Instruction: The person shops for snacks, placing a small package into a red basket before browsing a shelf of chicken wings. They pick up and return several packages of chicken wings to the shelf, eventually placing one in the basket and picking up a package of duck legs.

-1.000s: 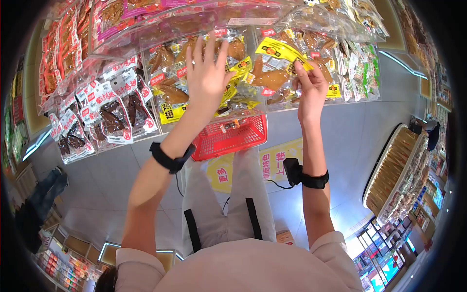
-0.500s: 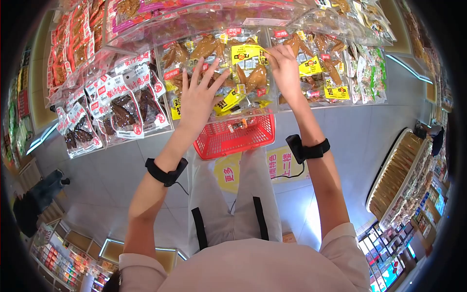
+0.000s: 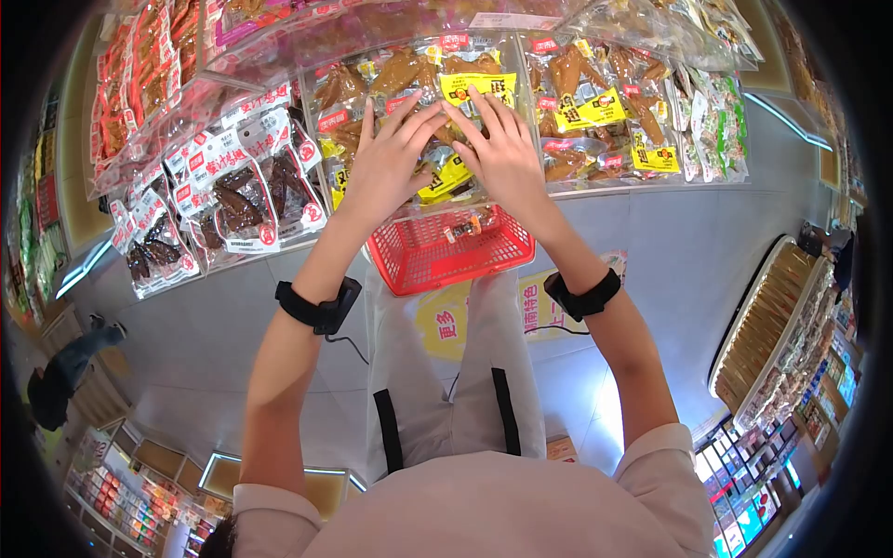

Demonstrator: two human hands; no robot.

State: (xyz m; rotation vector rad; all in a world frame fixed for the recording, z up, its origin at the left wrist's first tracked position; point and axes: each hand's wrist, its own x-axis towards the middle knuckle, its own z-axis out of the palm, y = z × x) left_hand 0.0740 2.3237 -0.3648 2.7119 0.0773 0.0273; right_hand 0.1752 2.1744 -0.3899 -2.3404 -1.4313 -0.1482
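Note:
My left hand [image 3: 389,167] lies with spread fingers over the yellow-labelled meat packets in the middle compartment. Beside it my right hand [image 3: 502,158] rests on the same packets, fingers apart, just below a yellow label [image 3: 479,87]. Neither hand holds anything that shows. Another yellow-labelled packet [image 3: 448,179] is partly visible between the two hands. Below them is a red basket [image 3: 409,270] with a small packet [image 3: 462,229] inside.
Left of the hands are white-labelled packets [image 3: 233,200] of dark meat. More yellow-labelled packets [image 3: 591,110] and green-edged ones [image 3: 730,130] fill compartments on the right. A person [image 3: 65,377] is at the far left; a rounded display [image 3: 767,325] stands right.
My right hand has moved left and down, letting go of the packet corner, and its fingers have spread. My left hand has shifted slightly. The basket appears a little higher, its packet shifted right.

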